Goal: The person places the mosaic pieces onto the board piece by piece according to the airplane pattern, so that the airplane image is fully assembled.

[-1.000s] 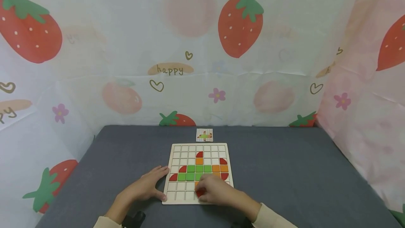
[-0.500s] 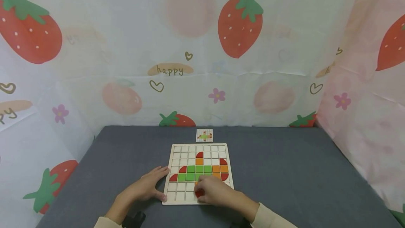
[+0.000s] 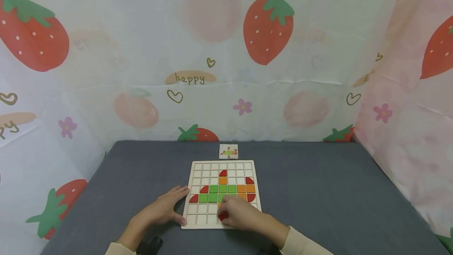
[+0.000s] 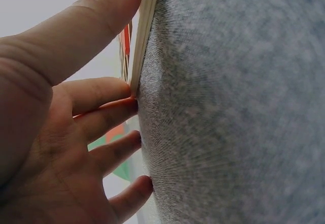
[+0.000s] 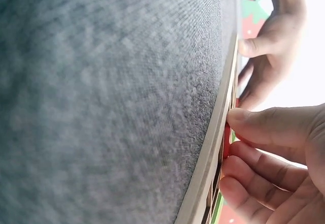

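A light wooden grid board [image 3: 207, 209] lies on the table, with green, orange and red pieces set in its cells. At its near row, my right hand [image 3: 241, 212] pinches a red rounded piece [image 3: 222, 217] between thumb and fingertips. The right wrist view shows this red piece [image 5: 226, 141] low against the board, partly covered by the fingers. My left hand [image 3: 163, 206] rests at the board's left side, thumb on the near corner and fingers spread straight. In the left wrist view, the thumb and fingertips touch the board's edge [image 4: 147, 26].
A small pattern card [image 3: 228, 151] lies just beyond the board's far edge. Dark grey cloth [image 3: 318, 192] covers the table. Behind it and at both sides hangs a strawberry-printed curtain [image 3: 219, 50].
Very little differs. My right hand has shifted slightly left over the red piece and then stays there. My left hand keeps its place on the board.
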A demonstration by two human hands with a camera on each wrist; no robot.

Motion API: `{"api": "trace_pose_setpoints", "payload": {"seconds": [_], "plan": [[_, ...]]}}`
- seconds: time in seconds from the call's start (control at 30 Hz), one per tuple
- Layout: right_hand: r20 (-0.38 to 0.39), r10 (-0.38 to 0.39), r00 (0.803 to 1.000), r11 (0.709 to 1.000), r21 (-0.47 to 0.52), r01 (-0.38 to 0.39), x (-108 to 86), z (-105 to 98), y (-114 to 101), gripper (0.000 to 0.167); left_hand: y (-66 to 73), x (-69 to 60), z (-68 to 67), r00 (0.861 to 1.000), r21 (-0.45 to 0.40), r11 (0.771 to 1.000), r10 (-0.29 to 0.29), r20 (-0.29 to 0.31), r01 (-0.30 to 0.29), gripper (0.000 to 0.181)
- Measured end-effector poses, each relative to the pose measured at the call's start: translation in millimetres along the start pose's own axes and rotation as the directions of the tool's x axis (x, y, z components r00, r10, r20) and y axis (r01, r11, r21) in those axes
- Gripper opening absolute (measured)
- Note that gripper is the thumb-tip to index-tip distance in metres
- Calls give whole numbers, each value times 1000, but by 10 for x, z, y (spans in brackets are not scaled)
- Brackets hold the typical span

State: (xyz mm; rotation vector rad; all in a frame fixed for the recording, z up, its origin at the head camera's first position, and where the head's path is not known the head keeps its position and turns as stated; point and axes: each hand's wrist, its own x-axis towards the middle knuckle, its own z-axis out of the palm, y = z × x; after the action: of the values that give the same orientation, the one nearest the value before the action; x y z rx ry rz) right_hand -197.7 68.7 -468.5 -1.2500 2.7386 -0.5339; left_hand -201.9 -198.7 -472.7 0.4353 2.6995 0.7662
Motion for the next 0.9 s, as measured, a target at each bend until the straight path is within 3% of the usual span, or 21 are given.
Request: {"api": "trace_pose_setpoints", "payload": {"seconds": [0.3, 0.43, 0.57, 0.7, 0.8, 0.9], "plan": [[13, 2, 1000, 1000, 13, -2, 21, 14, 41, 13, -19, 16, -5, 1000, 2, 1000, 5, 2, -5, 98], [23, 22, 999, 995, 94, -24, -1, 14, 91, 16, -24, 14, 7, 1000, 1, 1000, 5, 0, -5, 98], [9, 48, 999, 972, 231, -49, -27, -1, 167, 15, -15, 6, 3, 1000, 3, 1000, 9, -3, -9, 98], [-13, 70, 997, 929, 366, -61, -66, -30, 253, 16, -6, -9, -6, 1000, 7, 1000, 15, 4, -15, 97], [-35, 87, 996, 909, 411, -65, -108, -70, 310, 18, -5, -17, -13, 1000, 12, 1000, 17, 13, -17, 97], [-75, 105, 992, 913, 403, -66, -155, -130, 371, 20, -7, -15, -18, 1000, 16, 1000, 22, 19, -22, 98]]}}
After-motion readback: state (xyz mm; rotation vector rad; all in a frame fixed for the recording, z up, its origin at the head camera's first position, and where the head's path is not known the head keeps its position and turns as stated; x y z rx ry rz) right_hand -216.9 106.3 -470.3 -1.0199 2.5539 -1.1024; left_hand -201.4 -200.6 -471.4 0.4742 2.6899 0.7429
